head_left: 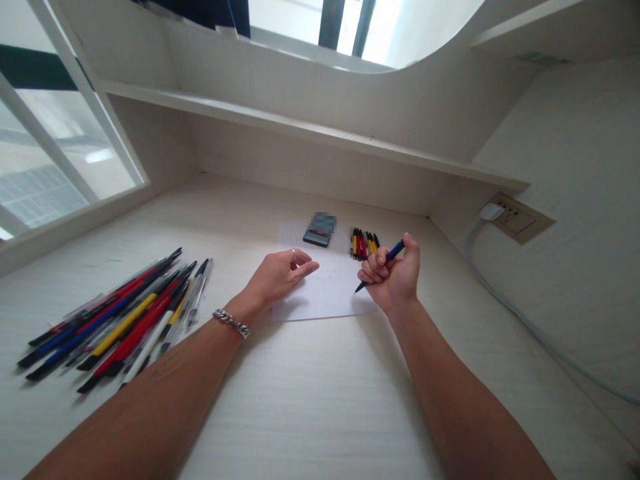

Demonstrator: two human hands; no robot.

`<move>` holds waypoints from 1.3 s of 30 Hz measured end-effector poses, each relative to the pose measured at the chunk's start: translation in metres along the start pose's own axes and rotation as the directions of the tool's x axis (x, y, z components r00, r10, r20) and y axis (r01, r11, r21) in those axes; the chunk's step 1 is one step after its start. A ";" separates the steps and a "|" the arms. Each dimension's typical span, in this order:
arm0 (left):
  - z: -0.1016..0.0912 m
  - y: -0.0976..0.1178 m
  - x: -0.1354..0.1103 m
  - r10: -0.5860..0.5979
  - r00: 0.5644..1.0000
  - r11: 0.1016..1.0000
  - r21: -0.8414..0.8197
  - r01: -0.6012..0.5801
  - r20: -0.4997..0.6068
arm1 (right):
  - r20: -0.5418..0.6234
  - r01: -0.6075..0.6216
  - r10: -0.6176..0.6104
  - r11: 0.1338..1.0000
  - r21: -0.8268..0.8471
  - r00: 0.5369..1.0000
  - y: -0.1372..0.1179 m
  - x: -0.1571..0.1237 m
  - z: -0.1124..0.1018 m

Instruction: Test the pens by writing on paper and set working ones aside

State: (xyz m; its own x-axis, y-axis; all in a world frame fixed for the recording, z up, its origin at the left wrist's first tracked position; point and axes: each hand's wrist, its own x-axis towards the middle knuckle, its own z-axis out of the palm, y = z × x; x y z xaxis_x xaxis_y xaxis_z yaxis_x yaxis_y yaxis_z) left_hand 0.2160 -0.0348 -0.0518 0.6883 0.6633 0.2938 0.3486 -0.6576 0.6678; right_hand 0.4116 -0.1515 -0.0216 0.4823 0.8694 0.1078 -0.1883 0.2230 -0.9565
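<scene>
Blue pen (395, 251) is gripped in the closed right hand (390, 277), tip down over a paper sheet (330, 293) on the table (300, 400); the left hand (277, 277) is held open at the sheet's edge, with short pens (364, 244) and a pile of pens (115, 320) laid nearby.

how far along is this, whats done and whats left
Done: a small row of pens lies neatly beyond the sheet of paper. In hand: the right hand grips a blue pen, its tip over the sheet. Remaining: a large loose pile of pens lies on the desk to the left.
</scene>
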 end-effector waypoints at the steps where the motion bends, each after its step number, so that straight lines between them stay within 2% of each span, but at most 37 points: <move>1: 0.000 0.000 0.000 0.004 1.000 1.000 0.005 -0.004 -0.001 | -0.006 -0.007 0.007 1.000 0.028 1.000 0.001 0.000 -0.001; 8: 0.001 -0.004 0.002 0.005 1.000 1.000 0.030 -0.004 -0.010 | -0.028 -0.098 0.106 0.974 0.207 0.994 0.002 0.002 -0.003; 14: 0.001 -0.006 0.003 -0.060 0.998 0.997 0.049 0.061 -0.011 | 0.038 -0.139 0.135 0.919 0.368 0.990 0.003 0.002 -0.004; 20: 0.001 -0.015 0.006 -0.076 0.995 0.995 0.059 0.079 -0.064 | 0.044 -0.130 0.123 0.911 0.391 0.991 0.004 0.001 -0.004; 23: 0.001 -0.021 0.007 -0.104 0.994 0.994 0.039 0.106 -0.046 | 0.041 -0.117 0.109 0.915 0.385 0.993 0.005 0.001 -0.003; 27: -0.003 -0.031 0.006 -0.084 0.995 0.996 -0.029 0.086 0.057 | -0.045 -0.060 0.080 0.938 0.341 0.996 0.010 0.003 -0.001; 30: -0.009 -0.035 0.005 -0.054 0.978 0.993 -0.094 0.074 0.200 | -0.145 -0.043 0.084 0.963 0.267 0.986 0.019 0.006 0.003; 32: -0.013 -0.033 0.003 -0.044 0.951 0.988 -0.125 0.086 0.306 | -0.215 -0.058 0.093 0.985 0.163 0.972 0.026 0.006 0.006; 34: -0.017 -0.030 0.003 -0.056 0.930 0.986 -0.129 0.110 0.364 | -0.268 -0.076 0.073 0.997 0.000 0.961 0.031 0.005 0.010; 36: -0.018 -0.026 0.002 -0.083 0.922 0.983 -0.121 0.138 0.379 | -0.277 -0.087 0.046 0.987 -0.134 0.960 0.035 0.002 0.016; 39: -0.017 -0.023 0.003 -0.089 0.922 0.982 -0.123 0.144 0.376 | -0.202 -0.128 0.094 0.979 -0.161 0.975 0.037 -0.004 0.028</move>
State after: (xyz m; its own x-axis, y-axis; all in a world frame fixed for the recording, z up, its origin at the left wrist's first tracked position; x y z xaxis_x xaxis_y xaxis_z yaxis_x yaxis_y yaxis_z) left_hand 0.1991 -0.0114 -0.0549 0.8431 0.5359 -0.0453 0.3637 -0.5061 0.7820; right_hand 0.3789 -0.1350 -0.0499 0.6249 0.7797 -0.0394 -0.1078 0.0362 -0.9935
